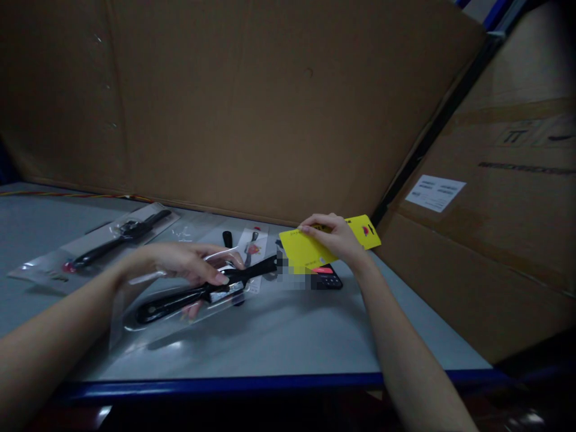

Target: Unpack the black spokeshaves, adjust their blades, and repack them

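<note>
My left hand (198,267) is closed around a clear plastic bag (130,336) with a long black-handled tool (180,300) inside. The tool has a shiny section at its middle and lies tilted above the table, its thin end toward the right; its exact kind is unclear. My right hand (333,237) grips a yellow card (306,252) by its upper edge, with a hang slot at the card's right end. The card's lower left corner meets a blurred patch near the tool's tip, so I cannot tell whether they touch.
On the grey table (292,348) at left lies another bagged black tool (121,240). Behind my left hand is a white printed card (254,240). A dark phone-like device (333,280) sits under the yellow card. Cardboard boxes (252,108) stand behind and to the right.
</note>
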`<state>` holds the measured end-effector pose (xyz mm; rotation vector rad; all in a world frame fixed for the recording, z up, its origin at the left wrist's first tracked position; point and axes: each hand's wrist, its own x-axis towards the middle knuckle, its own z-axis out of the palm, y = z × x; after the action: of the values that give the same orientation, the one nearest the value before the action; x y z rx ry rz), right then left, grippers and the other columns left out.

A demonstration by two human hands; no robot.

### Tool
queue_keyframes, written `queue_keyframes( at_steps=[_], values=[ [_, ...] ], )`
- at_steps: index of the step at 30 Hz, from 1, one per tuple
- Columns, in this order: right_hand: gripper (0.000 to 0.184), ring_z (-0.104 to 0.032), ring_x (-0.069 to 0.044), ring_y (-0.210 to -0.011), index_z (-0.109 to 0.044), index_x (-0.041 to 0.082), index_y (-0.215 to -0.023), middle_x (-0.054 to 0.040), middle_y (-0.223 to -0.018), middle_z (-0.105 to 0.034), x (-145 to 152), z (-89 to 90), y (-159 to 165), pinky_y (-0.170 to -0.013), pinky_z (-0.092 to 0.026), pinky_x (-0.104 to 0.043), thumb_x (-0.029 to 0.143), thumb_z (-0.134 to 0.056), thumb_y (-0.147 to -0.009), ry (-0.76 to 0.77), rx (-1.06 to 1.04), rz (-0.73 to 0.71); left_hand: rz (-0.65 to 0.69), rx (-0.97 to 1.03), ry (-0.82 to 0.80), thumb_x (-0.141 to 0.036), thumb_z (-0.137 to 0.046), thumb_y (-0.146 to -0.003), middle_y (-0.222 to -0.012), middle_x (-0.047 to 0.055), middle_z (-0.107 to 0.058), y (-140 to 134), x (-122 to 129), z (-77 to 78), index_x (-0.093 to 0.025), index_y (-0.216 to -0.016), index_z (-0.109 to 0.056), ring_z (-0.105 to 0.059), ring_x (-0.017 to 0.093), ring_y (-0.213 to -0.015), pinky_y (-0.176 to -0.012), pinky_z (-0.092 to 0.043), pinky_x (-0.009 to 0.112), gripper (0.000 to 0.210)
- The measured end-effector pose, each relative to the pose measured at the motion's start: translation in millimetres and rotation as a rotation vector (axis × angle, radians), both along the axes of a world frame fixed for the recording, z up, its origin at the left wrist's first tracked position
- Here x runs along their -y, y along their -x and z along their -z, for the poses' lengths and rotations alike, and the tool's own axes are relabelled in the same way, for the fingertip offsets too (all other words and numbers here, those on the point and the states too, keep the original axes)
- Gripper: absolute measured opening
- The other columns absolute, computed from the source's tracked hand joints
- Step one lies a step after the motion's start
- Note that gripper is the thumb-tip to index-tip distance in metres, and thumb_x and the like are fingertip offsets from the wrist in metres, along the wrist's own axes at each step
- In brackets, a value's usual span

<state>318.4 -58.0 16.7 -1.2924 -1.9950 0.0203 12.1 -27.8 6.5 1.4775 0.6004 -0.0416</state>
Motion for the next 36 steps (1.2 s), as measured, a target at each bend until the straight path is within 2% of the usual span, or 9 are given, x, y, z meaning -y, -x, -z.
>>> queue_keyframes(
  at_steps=[4,9,14,18,21,23,28,32,36],
  values=[
    [0.015,-0.054,-0.016,-0.073,-0.064,0.026,-0.087,0.0008,-0.078,-0.064,2.7,4.4,19.0,-0.075,-0.036,-0.033,0.036,-0.056,-0.079,-0.074,0.059,-0.014,0.017,0.017,0.038,-0.028,-0.063,-0.071,-0.073,0.000,-0.064,-5.0,2.2,2.2,-0.024,-0.113,-0.047,-0.060,0.014,-0.046,-0.049,-0.050,0.026,0.045],
    [0.045,-0.052,-0.018,-0.077,-0.042,0.025,-0.123,-0.0034,-0.087,-0.056,7.8,17.9,55.0,-0.072,-0.041,-0.032,0.037,-0.051,-0.081,-0.017,0.021,-0.126,0.092,0.016,0.093,-0.028,-0.062,-0.072,-0.086,0.003,-0.066,-15.8,6.4,4.6,-0.024,-0.119,-0.043,-0.062,0.014,-0.050,-0.049,-0.049,0.025,0.052],
    [0.043,-0.050,-0.020,-0.088,-0.039,0.025,-0.125,-0.0059,-0.095,-0.053,13.0,22.1,78.0,-0.080,-0.040,-0.036,0.043,-0.038,-0.087,-0.079,0.029,-0.098,-0.017,0.019,0.013,-0.032,-0.061,-0.073,-0.079,0.001,-0.068,-22.7,10.7,4.0,-0.024,-0.115,-0.050,-0.063,0.014,-0.054,-0.048,-0.045,0.019,0.045],
    [0.038,-0.050,-0.021,-0.095,-0.045,0.030,-0.120,-0.0027,-0.097,-0.057,5.3,12.0,55.7,-0.090,-0.030,-0.042,0.046,-0.040,-0.085,-0.178,0.009,0.072,-0.100,0.041,0.031,-0.032,-0.062,-0.073,-0.083,0.002,-0.068,-25.0,8.9,2.5,-0.022,-0.118,-0.049,-0.064,0.015,-0.056,-0.051,-0.047,0.022,0.048],
    [0.039,-0.046,-0.022,-0.106,-0.052,0.029,-0.112,-0.0030,-0.106,-0.056,-12.1,6.1,10.2,-0.097,-0.021,-0.045,0.051,-0.044,-0.081,-0.324,-0.225,0.384,-0.130,0.112,0.093,-0.031,-0.060,-0.075,-0.094,0.005,-0.067,-22.1,5.3,1.4,-0.023,-0.125,-0.043,-0.065,0.016,-0.059,-0.056,-0.050,0.026,0.053],
    [0.045,-0.047,-0.023,-0.108,-0.055,0.025,-0.108,-0.0049,-0.111,-0.056,-25.2,7.4,-21.2,-0.094,-0.027,-0.042,0.056,-0.045,-0.077,-0.275,-0.462,0.468,-0.150,0.139,0.101,-0.031,-0.059,-0.076,-0.097,0.007,-0.067,-20.0,4.0,1.0,-0.023,-0.126,-0.041,-0.066,0.017,-0.061,-0.058,-0.051,0.027,0.054],
    [0.056,-0.059,-0.023,-0.091,-0.063,0.019,-0.097,-0.0067,-0.095,-0.065,-40.6,20.8,-37.8,-0.077,-0.042,-0.033,0.065,-0.046,-0.071,0.177,-0.878,0.203,-0.168,0.147,0.127,-0.038,-0.057,-0.077,-0.091,0.010,-0.069,-20.9,6.9,2.7,-0.016,-0.117,-0.052,-0.066,0.020,-0.068,-0.058,-0.051,0.028,0.046],
    [0.051,-0.060,-0.022,-0.088,-0.063,0.021,-0.098,-0.0052,-0.094,-0.066,-34.2,28.4,4.2,-0.073,-0.045,-0.032,0.061,-0.050,-0.071,0.333,-0.905,-0.011,-0.332,0.105,0.049,-0.046,-0.058,-0.071,-0.086,0.012,-0.070,-21.7,4.6,7.0,-0.014,-0.098,-0.065,-0.065,0.021,-0.069,-0.057,-0.050,0.026,0.043],
    [0.046,-0.058,-0.021,-0.094,-0.061,0.022,-0.104,-0.0041,-0.101,-0.064,-24.7,34.6,39.0,-0.081,-0.043,-0.033,0.054,-0.056,-0.071,0.344,-0.815,-0.131,-0.400,-0.011,0.025,-0.054,-0.058,-0.067,-0.078,0.012,-0.070,-19.3,-2.3,12.7,-0.015,-0.096,-0.067,-0.064,0.020,-0.061,-0.053,-0.048,0.026,0.049]
  ],
)
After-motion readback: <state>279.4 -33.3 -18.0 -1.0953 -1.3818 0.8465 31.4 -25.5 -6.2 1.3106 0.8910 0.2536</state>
